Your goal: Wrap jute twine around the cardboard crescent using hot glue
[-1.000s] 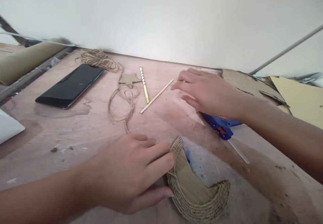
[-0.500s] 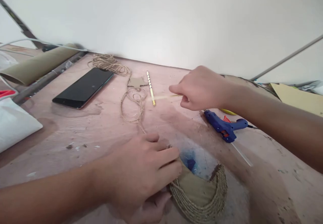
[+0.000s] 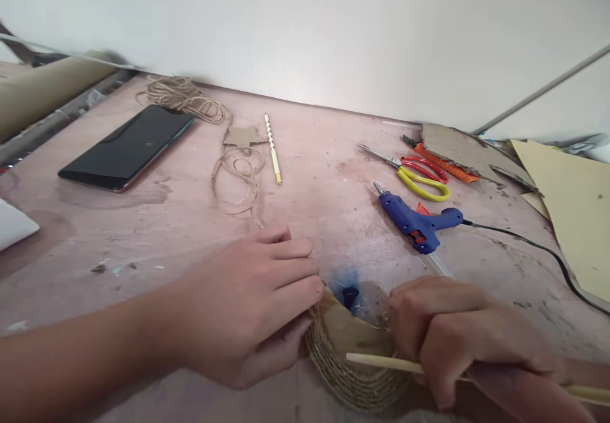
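My left hand [image 3: 252, 308] lies on the table with its fingers pressed together against the left tip of a crescent-shaped cardboard piece wrapped in twine [image 3: 343, 353]. My right hand [image 3: 457, 337] is closed round a thin pale stick [image 3: 381, 362], which lies across the crescent's lower part and runs off to the right. The hand covers the crescent's right tip. A blue glue gun [image 3: 417, 220] lies just beyond my right hand, with its black cord trailing right.
Red-and-yellow scissors [image 3: 414, 169] and an orange cutter lie behind the glue gun. A black phone [image 3: 126, 147], loose twine [image 3: 238, 178], a twine bundle [image 3: 178, 96], a small cardboard star [image 3: 243, 136] and a pencil [image 3: 272, 147] sit further back. Cardboard sheets [image 3: 572, 201] cover the right edge.
My right hand picked the stick up from the middle of the table and brought it down to the crescent. The left hand stayed on the crescent's left tip.
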`<state>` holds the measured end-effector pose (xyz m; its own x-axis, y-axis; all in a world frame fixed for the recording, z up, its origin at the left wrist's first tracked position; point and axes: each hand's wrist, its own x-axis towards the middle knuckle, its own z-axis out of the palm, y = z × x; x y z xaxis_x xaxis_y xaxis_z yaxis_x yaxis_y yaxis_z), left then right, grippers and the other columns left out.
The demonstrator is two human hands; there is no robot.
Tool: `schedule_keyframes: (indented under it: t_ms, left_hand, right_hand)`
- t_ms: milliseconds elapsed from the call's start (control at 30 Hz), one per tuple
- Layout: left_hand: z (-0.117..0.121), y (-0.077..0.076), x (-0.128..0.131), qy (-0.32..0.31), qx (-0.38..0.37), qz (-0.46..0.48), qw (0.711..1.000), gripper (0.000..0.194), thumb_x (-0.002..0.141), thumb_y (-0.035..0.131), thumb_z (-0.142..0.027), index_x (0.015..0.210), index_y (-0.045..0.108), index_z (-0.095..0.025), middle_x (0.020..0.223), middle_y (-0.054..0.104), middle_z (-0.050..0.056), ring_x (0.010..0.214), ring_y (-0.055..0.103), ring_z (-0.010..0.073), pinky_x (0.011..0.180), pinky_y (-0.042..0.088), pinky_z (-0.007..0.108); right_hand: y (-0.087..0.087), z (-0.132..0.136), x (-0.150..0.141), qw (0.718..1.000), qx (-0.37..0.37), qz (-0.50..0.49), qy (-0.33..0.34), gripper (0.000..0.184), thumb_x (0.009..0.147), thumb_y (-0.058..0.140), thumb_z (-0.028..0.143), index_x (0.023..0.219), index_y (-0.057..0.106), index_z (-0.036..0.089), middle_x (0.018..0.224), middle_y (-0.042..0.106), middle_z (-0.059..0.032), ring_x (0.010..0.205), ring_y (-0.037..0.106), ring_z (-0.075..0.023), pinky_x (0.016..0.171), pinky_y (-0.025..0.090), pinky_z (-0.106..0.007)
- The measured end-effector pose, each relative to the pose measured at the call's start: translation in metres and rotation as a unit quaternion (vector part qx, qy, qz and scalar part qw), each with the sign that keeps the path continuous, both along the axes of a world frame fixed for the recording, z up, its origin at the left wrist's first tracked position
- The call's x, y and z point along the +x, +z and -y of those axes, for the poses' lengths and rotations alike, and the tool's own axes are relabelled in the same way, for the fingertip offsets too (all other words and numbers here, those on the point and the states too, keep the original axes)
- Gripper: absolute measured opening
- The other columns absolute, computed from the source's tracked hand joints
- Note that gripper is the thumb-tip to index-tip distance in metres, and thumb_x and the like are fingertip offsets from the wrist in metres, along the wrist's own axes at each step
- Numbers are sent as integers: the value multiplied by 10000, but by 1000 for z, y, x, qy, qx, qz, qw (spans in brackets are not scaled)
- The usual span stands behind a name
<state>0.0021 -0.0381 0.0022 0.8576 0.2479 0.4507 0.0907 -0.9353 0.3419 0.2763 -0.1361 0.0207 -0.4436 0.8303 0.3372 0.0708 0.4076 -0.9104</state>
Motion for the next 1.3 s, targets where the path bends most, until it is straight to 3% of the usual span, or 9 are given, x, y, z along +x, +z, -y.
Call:
schedule_keyframes:
  t_ms: [100, 233, 533, 833, 1133, 1300]
  left_hand:
    - [-1, -4, -2, -3, -10, 4, 1000, 73, 1008, 589, -146, 1002, 633, -205, 843, 657, 23, 797, 543, 247, 785, 381, 427]
    - [-3, -5, -4, -7, -22, 4, 1000, 98, 1107, 549, -174, 1059, 625, -213, 865, 674, 9, 817, 554, 247, 816, 382, 426]
    - [-3, -3, -2, 15, -32, -25, 999, 211, 1203, 482, -207, 1020, 584, -232, 860, 686, -4, 839, 561, 241, 819, 370, 400]
    - [-3, -5, 0, 14, -36, -31, 999, 212, 1193, 477, -188, 999, 547, -236, 858, 645, 2, 844, 525, 248, 780, 342, 406]
    - [-4, -6, -1, 15, -35, -34, 999, 211, 1195, 484, -215, 994, 540, -242, 849, 647, 0, 837, 544, 239, 775, 358, 405]
    - [-5, -8, -1, 19, -30, -35, 999, 211, 1203, 480, -232, 1002, 541, -245, 853, 663, 5, 839, 561, 234, 786, 374, 399]
  right_hand:
    - [-7, -7, 0, 999, -16, -26, -21, 537, 1244, 457, 516, 931, 756, 197, 812, 768, -41, 661, 719, -160, 673, 564, -288]
    - [-6, -16, 0, 998, -26, 0, 59, 450, 1196, 514, 450, 927, 765, 192, 828, 801, -79, 650, 718, -169, 631, 561, -279]
    - [-11, 1, -12, 992, -107, -23, -70, 435, 1169, 518, 399, 823, 708, 216, 689, 706, -62, 609, 664, -198, 616, 509, -337]
    - [-13, 0, -10, 991, -122, -28, -42, 429, 1167, 492, 348, 856, 742, 190, 719, 727, -78, 639, 691, -188, 618, 514, -308]
    - [-10, -10, -9, 993, -113, -20, 12, 269, 1039, 547, 181, 821, 703, 194, 712, 668, -36, 591, 604, -146, 572, 482, -278]
    - [-9, -8, -7, 992, -123, -14, -10, 338, 1091, 517, 222, 842, 744, 199, 718, 711, -58, 618, 657, -178, 594, 514, -311]
